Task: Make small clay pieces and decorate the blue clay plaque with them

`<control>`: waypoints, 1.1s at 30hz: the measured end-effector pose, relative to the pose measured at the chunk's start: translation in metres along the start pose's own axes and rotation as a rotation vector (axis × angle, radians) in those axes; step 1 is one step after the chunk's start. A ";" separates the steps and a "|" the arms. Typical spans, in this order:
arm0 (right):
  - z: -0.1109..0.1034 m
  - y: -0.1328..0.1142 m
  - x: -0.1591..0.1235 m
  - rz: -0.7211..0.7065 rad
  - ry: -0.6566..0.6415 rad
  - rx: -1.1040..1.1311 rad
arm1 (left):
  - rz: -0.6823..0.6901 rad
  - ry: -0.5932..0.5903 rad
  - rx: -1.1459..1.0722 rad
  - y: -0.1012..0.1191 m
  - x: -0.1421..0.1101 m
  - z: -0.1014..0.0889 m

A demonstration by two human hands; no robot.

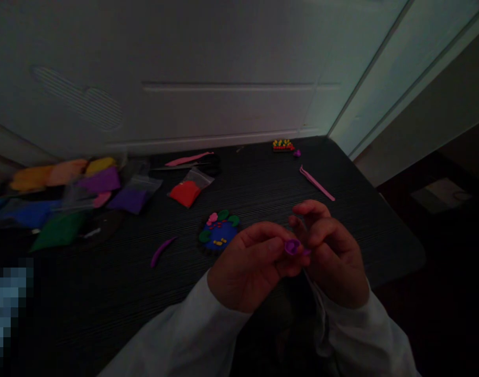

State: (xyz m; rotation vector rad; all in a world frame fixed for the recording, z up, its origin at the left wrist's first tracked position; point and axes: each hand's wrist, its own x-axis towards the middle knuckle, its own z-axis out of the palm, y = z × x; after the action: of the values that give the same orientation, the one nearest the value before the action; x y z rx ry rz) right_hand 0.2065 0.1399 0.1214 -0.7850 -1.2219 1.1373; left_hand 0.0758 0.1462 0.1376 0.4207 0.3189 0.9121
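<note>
Both my hands are raised over the dark table (pixel 263 188), close together. My left hand (pixel 251 264) is closed, pinching a small purple clay piece (pixel 292 246) between thumb and fingers. My right hand (pixel 329 251) is curled and its fingertips pinch the same piece from the right. Just beyond my left hand lies a blue clay plaque (pixel 219 234) with green leaves, a pink flower and yellow bits on it. White sleeves cover both wrists.
Bags of coloured clay (pixel 66 199) are heaped at the left. A red clay bag (pixel 188 191), a purple clay strip (pixel 162 251), pink tools (pixel 316 183) (pixel 188 158), scissors (pixel 208 167) and a small multicoloured piece (pixel 283 145) lie on the table. A white wall stands behind.
</note>
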 end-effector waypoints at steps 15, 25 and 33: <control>-0.026 -0.016 -0.008 0.077 -0.069 -0.440 | 0.507 -0.002 1.334 0.004 -0.015 0.007; -0.024 -0.013 -0.007 0.063 -0.040 -0.469 | 0.454 0.034 1.261 0.001 -0.013 0.005; -0.019 -0.013 -0.001 0.118 0.101 -0.298 | 0.309 0.320 0.695 0.001 -0.002 -0.011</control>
State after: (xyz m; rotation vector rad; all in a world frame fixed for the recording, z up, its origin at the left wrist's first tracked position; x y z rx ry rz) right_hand 0.2276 0.1375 0.1294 -1.1385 -1.2900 1.0078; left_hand 0.0689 0.1474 0.1292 0.9847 0.8927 1.1618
